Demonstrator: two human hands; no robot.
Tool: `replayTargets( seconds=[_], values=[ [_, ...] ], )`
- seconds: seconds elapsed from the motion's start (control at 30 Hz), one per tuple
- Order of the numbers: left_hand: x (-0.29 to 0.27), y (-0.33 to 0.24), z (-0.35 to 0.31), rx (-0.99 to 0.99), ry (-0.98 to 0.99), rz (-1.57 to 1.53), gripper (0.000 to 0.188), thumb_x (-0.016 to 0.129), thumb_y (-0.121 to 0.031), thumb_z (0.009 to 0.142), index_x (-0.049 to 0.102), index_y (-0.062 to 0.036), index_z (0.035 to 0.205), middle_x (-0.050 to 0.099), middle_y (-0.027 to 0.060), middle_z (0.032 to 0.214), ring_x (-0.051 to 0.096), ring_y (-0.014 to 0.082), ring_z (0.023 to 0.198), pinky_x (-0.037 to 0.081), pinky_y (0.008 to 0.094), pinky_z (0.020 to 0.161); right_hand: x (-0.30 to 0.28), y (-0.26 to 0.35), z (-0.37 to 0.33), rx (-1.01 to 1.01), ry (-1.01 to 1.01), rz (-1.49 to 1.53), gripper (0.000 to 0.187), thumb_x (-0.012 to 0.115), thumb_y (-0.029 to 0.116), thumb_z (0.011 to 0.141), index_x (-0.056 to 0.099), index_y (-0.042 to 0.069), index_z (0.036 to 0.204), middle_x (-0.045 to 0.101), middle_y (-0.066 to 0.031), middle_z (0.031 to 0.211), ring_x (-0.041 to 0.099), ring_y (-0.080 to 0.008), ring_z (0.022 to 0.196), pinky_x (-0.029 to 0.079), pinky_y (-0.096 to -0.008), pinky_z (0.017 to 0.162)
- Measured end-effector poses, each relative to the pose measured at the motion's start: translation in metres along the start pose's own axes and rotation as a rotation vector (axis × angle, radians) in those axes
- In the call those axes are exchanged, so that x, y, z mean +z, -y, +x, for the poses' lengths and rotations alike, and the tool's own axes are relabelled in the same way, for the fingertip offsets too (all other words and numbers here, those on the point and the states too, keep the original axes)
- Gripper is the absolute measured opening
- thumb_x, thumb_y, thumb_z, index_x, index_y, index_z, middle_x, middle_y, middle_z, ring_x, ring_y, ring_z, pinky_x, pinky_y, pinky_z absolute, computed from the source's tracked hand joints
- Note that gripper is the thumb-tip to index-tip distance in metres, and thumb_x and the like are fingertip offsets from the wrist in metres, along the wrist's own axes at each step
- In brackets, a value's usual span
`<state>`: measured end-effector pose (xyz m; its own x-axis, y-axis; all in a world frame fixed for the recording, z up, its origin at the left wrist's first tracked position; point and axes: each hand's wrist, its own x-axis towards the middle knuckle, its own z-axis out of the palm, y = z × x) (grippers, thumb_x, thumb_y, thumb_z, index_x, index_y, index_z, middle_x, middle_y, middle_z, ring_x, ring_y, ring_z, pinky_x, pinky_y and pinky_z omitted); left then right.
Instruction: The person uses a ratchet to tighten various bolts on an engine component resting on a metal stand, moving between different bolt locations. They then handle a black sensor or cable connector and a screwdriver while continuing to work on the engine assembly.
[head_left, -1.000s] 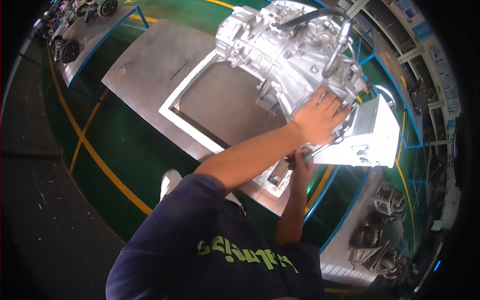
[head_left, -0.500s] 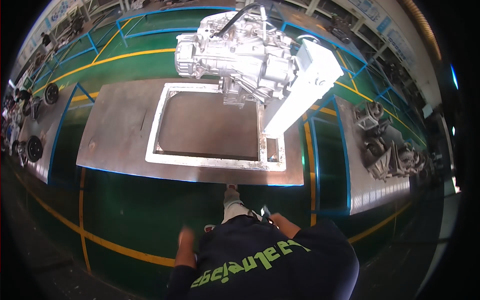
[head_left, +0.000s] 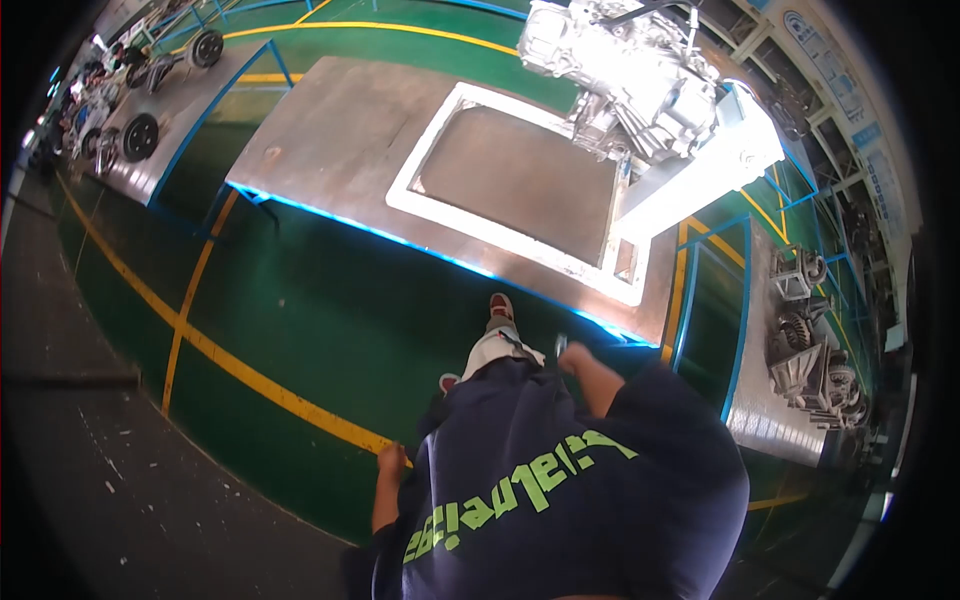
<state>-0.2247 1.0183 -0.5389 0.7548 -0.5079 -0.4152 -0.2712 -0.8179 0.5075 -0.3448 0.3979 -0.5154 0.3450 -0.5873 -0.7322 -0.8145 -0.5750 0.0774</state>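
Note:
My right hand (head_left: 574,358), at my right side near the workbench's front edge, is closed around a small shiny metal object (head_left: 561,346); its kind is too small to tell. My left hand (head_left: 392,458) hangs low at my left side, over a yellow floor line and away from the bench. Its fingers are too small and turned away to read, and no object shows in it. Ahead, a silver gearbox (head_left: 640,85) hangs on a white metal stand (head_left: 700,165), whose rectangular base frame (head_left: 480,222) rests on the bench top (head_left: 320,140).
Another bench (head_left: 775,425) with several metal parts (head_left: 805,350) stands at the right. At the far left, a bench (head_left: 180,105) carries axle parts and black wheel hubs (head_left: 140,137). Yellow lines (head_left: 270,393) cross the green floor. The bench's blue front edge (head_left: 400,238) runs ahead of my feet.
My view has turned and tilted, so the bench and gearbox now sit farther up and right, slanted. My left hand has swung lower and back; the right keeps the metal object.

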Motion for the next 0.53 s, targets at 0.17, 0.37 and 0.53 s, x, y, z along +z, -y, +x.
replayTargets(
  seconds=[0.17,0.37,0.53],
  values=[
    [-0.029,-0.049,0.079,-0.621,-0.284,-1.265,0.02,0.067,-0.02,0.099,0.068,-0.0006,0.098,0.069,0.003,0.086,0.063,0.0137,0.076,0.048,0.0276,0.065,-0.184,0.143,-0.068,-0.162,-0.155,0.394,0.043,0.067,0.033,0.089,0.071,-0.002,0.113,0.073,-0.0272,0.107,0.071,-0.0418,0.102,0.057,-0.0482,0.09],
    [-0.047,-0.034,0.053,-0.71,-0.351,-1.347,0.017,0.068,-0.02,0.099,0.067,-0.0042,0.107,0.069,0.0018,0.091,0.063,0.012,0.082,0.047,0.0246,0.067,-0.174,0.167,-0.065,-0.667,-0.606,0.296,0.049,0.073,0.039,0.089,0.068,-0.007,0.106,0.072,-0.0221,0.08,0.071,-0.0338,0.061,0.057,-0.0454,0.061],
    [-0.044,0.022,0.008,-0.864,-0.105,-0.985,0.035,0.07,-0.022,0.098,0.066,-0.0059,0.129,0.071,0.0104,0.113,0.065,0.014,0.087,0.05,0.0233,0.075,-0.124,0.199,-0.074,-0.256,0.006,0.044,0.05,0.073,0.041,0.091,0.07,-0.001,0.117,0.071,-0.0213,0.083,0.071,-0.03,0.062,0.058,-0.0422,0.057]
  ],
)
